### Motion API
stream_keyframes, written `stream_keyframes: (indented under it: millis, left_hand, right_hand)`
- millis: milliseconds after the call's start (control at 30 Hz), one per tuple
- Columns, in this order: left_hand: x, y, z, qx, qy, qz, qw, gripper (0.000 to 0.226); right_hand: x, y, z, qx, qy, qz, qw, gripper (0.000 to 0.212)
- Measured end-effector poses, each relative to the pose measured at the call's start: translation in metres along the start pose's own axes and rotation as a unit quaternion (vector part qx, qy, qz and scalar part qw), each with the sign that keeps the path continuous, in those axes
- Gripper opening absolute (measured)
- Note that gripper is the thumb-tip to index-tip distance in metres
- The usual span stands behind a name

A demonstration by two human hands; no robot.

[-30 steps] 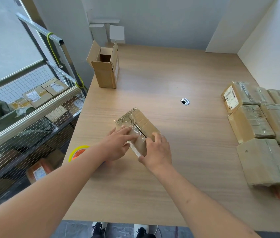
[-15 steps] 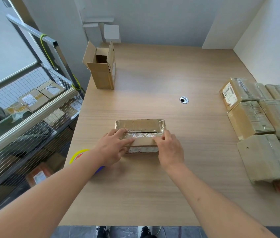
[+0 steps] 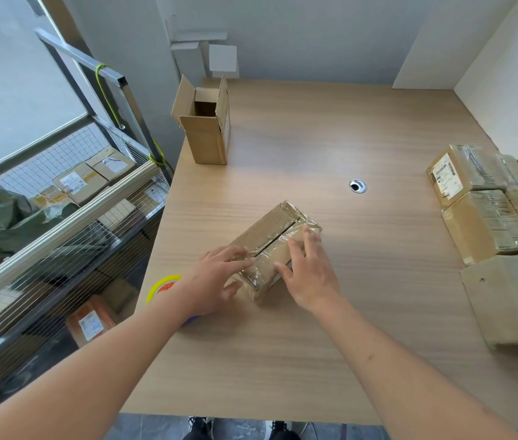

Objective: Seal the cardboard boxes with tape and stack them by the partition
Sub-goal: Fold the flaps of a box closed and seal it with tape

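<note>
A small taped cardboard box (image 3: 270, 236) lies at an angle on the wooden table (image 3: 330, 138), its seam running from near left to far right under shiny clear tape. My left hand (image 3: 216, 281) rests on its near left end with straight fingers laid over the top. My right hand (image 3: 310, 271) lies along its right side, fingers stretched flat over the taped top. A yellow tape roll (image 3: 162, 287) sits at the table's left edge, partly hidden by my left wrist. Several sealed boxes (image 3: 486, 223) lie by the white partition (image 3: 511, 81) at the right.
An open, upright cardboard box (image 3: 206, 128) stands at the far left of the table. A round cable hole (image 3: 358, 186) is in the table's middle. A wire-mesh cart (image 3: 70, 223) with parcels stands left of the table. My feet show below the near edge.
The box has turned from lying crosswise in front of me to a diagonal, its far end now pointing to the right. Both hands stayed on it and turned with it.
</note>
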State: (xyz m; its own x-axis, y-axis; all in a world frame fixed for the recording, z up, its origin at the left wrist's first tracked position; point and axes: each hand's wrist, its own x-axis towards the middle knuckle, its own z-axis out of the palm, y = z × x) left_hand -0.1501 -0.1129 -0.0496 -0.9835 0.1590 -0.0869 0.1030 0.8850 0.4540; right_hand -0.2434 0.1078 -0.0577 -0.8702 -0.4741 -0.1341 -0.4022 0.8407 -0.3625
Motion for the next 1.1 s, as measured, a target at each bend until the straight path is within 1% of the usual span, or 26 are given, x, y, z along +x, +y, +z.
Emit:
stream_keyframes:
  millis: [33,67,100,167,233,367,467,567,633,733,767,833,900,1000,1100]
  left_hand:
    - [0.001,-0.002,0.0,0.001,0.005,-0.004,1.0,0.053]
    - [0.001,-0.004,0.002,0.003,0.007,-0.005,1.0,0.052]
    - [0.002,-0.005,0.003,0.003,0.005,-0.004,1.0,0.052]
    - [0.004,-0.007,0.007,-0.003,-0.008,-0.004,1.0,0.053]
    - [0.005,-0.008,0.008,-0.014,-0.007,-0.01,1.0,0.055]
    - [0.005,-0.01,0.011,-0.018,0.023,-0.013,0.999,0.057]
    - [0.004,-0.012,0.016,-0.02,0.05,-0.012,0.998,0.055]
    - [0.003,-0.011,0.016,-0.02,0.059,-0.004,0.998,0.053]
    - [0.004,-0.009,0.013,-0.004,0.054,0.002,0.999,0.052]
    - [0.006,-0.001,0.012,0.02,0.054,-0.001,0.998,0.053]
    - [0.006,0.003,0.012,0.021,0.056,-0.005,0.998,0.054]
    - [0.009,0.011,0.011,0.021,0.055,-0.015,0.998,0.055]
    - [0.011,0.016,0.01,0.029,0.053,-0.011,0.998,0.056]
    - [0.01,0.016,0.005,0.024,0.046,0.012,0.999,0.056]
    - [0.003,0.008,-0.001,0.03,0.037,0.045,0.998,0.049]
  right_hand:
    - [-0.002,-0.001,-0.002,-0.008,0.039,-0.053,0.998,0.062]
    - [-0.004,-0.003,-0.004,0.001,0.06,-0.109,0.992,0.056]
    - [-0.005,-0.004,-0.005,0.021,0.056,-0.151,0.987,0.052]
    - [-0.006,-0.008,-0.005,0.029,0.022,-0.193,0.981,0.048]
    - [-0.005,-0.011,-0.001,-0.004,0.025,-0.197,0.98,0.044]
    - [0.0,-0.013,0.009,-0.049,0.069,-0.214,0.973,0.038]
    - [0.003,-0.013,0.014,-0.053,0.095,-0.235,0.966,0.038]
    - [0.001,-0.014,0.015,-0.055,0.092,-0.226,0.968,0.037]
    - [-0.001,-0.014,0.012,-0.048,0.083,-0.22,0.971,0.039]
    - [-0.005,-0.012,0.006,-0.061,0.055,-0.204,0.976,0.055]
    - [-0.007,-0.012,0.005,-0.068,0.049,-0.199,0.976,0.057]
    - [-0.009,-0.012,0.004,-0.073,0.038,-0.197,0.977,0.053]
    - [-0.012,-0.009,0.001,-0.06,0.011,-0.198,0.978,0.049]
    - [-0.015,0.004,-0.006,-0.007,-0.037,-0.183,0.982,0.044]
    - [-0.019,0.014,-0.008,0.05,-0.049,-0.182,0.981,0.038]
